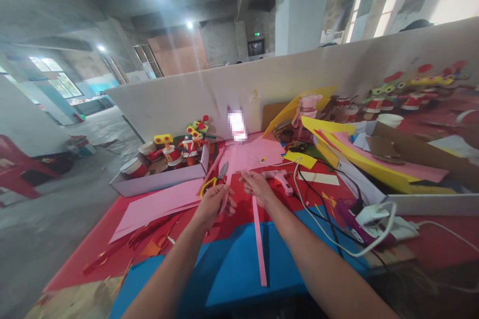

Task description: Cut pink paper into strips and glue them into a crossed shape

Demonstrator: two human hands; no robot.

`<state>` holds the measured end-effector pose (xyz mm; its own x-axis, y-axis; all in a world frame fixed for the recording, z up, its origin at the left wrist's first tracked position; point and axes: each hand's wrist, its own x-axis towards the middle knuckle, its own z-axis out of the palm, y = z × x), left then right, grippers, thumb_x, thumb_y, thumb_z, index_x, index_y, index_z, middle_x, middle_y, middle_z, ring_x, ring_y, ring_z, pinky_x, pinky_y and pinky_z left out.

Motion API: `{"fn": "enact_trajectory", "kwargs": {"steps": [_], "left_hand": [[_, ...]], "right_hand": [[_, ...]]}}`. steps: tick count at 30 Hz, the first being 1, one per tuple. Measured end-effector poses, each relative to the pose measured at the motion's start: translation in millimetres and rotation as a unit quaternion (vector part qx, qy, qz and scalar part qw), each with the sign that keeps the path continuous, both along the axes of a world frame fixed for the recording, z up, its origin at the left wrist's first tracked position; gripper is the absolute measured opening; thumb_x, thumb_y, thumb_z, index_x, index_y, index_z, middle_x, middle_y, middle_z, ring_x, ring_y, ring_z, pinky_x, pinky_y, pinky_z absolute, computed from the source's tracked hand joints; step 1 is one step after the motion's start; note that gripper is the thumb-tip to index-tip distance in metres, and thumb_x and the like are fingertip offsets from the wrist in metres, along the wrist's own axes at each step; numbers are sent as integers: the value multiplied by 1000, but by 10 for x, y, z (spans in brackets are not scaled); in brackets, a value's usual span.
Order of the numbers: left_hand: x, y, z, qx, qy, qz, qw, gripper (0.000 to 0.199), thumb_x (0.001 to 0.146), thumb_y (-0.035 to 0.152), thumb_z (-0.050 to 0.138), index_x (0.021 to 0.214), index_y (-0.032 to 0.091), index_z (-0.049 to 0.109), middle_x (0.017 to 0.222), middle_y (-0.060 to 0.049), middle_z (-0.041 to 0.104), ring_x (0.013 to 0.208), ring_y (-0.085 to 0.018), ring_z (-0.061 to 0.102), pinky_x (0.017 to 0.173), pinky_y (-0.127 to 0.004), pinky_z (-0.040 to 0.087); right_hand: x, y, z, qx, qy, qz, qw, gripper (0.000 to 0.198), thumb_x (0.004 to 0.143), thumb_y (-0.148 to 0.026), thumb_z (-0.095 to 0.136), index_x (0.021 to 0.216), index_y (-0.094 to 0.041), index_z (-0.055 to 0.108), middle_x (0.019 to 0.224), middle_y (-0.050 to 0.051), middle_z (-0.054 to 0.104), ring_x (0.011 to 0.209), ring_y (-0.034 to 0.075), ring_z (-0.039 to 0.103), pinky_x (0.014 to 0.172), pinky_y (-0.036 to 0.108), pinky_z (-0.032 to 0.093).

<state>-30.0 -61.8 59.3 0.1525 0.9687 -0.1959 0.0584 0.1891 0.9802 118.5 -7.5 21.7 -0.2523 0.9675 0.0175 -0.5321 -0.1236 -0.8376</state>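
pink paper strip [259, 244] is held by the right hand [256, 185], fingers closed down to a pinch near its upper end; the long tail is left running toward the body, over the blue sheet [235, 259]. left hand [216, 201] is curled, thumb and fingers nearly together, with pink paper seen at the tips; can't tell whether that's a second strip or the same one.

progress, judged only: strip looks cut to width, so cutting is taken as done for this piece. no fold or join is seen on the tail, so shaping or fixing is taken as left. figures [172, 154] that look built up are stood in the shallow box [160, 179], left of the grip and farther out. uncut pink sheet [157, 207] is left lying left of the left hand.

pose: both forearms are stretched forward and angled inward, hands near each other but apart. scissors [223, 171] are parked just beyond the left hand; glue gun [280, 179] is set just right of the right hand.
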Motion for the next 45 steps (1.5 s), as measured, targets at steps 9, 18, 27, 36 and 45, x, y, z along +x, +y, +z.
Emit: {"fn": "enact_trajectory", "kwargs": {"steps": [9, 18, 27, 36, 45], "left_hand": [[-238, 313, 27, 165, 412, 42, 895, 33, 90, 44, 48, 75, 18, 63, 76, -11, 72, 76, -24, 68, 66, -31, 48], [-766, 860, 5, 74, 682, 86, 722, 24, 86, 34, 52, 88, 19, 71, 97, -12, 74, 93, -27, 67, 71, -30, 44], [-1976, 523, 360, 81, 652, 40, 753, 24, 79, 32, 51, 67, 19, 69, 70, -5, 70, 70, -22, 63, 63, -28, 41], [-1295, -86, 150, 308, 598, -186, 716, 26, 87, 20, 52, 102, 26, 73, 95, -7, 67, 91, -22, 59, 82, -32, 44], [-605, -284, 199, 452, 304, -35, 838, 24, 97, 29, 43, 101, 21, 65, 86, -6, 71, 81, -17, 65, 76, -29, 51]], "right_hand": [[34, 0, -27, -91, 3, 6, 996, 38, 80, -47, 68, 68, -11, 65, 52, -2, 52, 37, 0, 22, 37, 17, 13], [43, -30, 20, -168, 0, 114, 979, 35, 98, -23, 42, 74, -11, 64, 54, 1, 59, 34, 2, 22, 34, 14, 13], [8, -20, -43, -133, -9, 116, 984, 30, 93, -34, 55, 74, -12, 62, 53, 2, 60, 35, 2, 23, 35, 16, 13], [-7, -65, -62, -118, -49, 117, 985, 30, 91, -36, 55, 75, -13, 63, 54, 1, 60, 35, 3, 25, 36, 17, 13], [-17, -71, -87, -122, -66, 104, 985, 33, 96, -32, 48, 73, -12, 62, 54, 2, 59, 35, 2, 24, 36, 17, 14]]}}
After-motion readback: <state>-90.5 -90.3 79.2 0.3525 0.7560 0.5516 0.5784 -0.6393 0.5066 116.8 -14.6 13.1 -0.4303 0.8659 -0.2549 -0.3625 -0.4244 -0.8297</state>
